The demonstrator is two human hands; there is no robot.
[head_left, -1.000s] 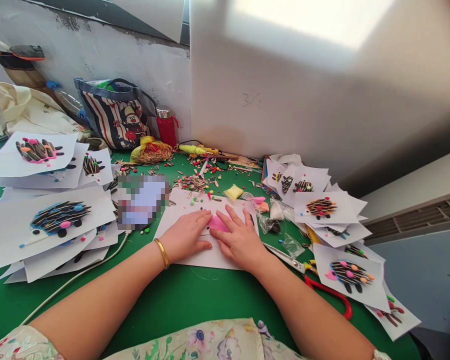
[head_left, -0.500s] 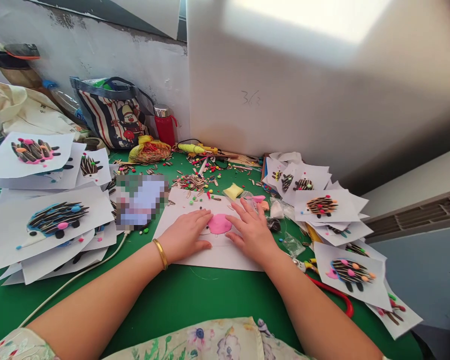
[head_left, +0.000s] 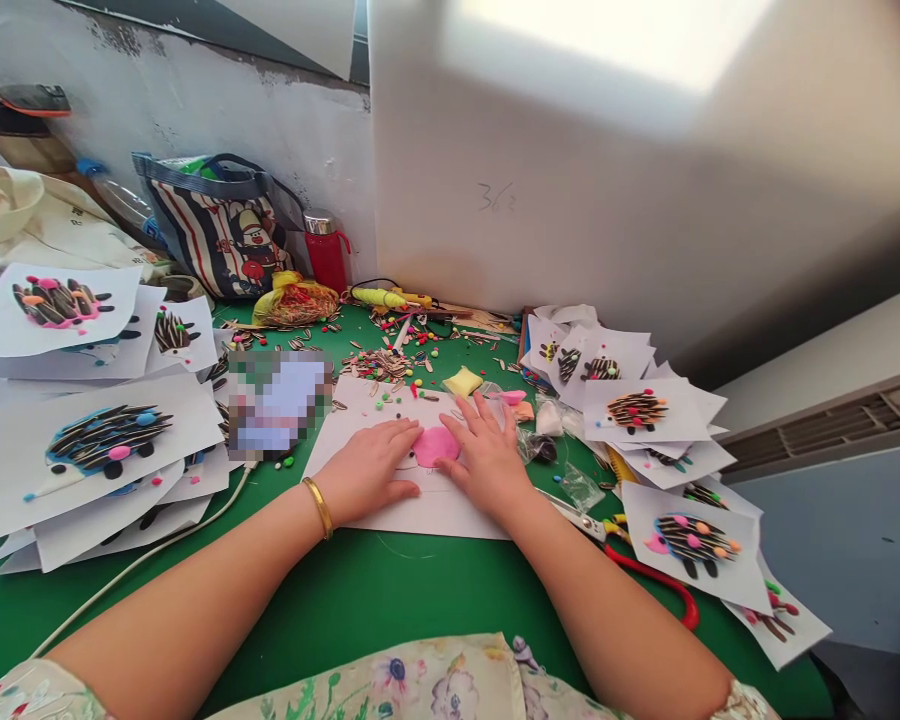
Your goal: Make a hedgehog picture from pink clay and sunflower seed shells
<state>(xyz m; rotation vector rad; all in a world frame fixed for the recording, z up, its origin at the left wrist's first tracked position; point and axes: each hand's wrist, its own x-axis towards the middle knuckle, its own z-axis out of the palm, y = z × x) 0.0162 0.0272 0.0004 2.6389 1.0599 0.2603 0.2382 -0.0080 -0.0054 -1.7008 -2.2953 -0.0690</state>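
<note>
A white sheet of paper (head_left: 450, 515) lies on the green table in front of me. On it is a flattened patch of pink clay (head_left: 438, 446), inside a drawn outline. My left hand (head_left: 371, 466) rests flat on the paper, its fingertips at the patch's left edge. My right hand (head_left: 487, 460) lies with fingers spread at the patch's right side, thumb touching the clay. Neither hand grasps anything. Small beads and sunflower seeds lie on the sheet's upper part. Just beyond it sits a yellow lump of clay (head_left: 463, 381).
Stacks of hedgehog pictures stand at left (head_left: 112, 440) and right (head_left: 682, 535). Red-handled scissors (head_left: 656, 580) lie beside my right forearm. Scattered seeds (head_left: 379, 365), a yellow bag (head_left: 292, 300), a red bottle (head_left: 326, 255) and a striped bag (head_left: 221, 230) are at the back.
My right hand has shifted left, closer over the pink clay, its thumb now on it. More of the scissors shows. My left hand stays at the clay's left edge.
</note>
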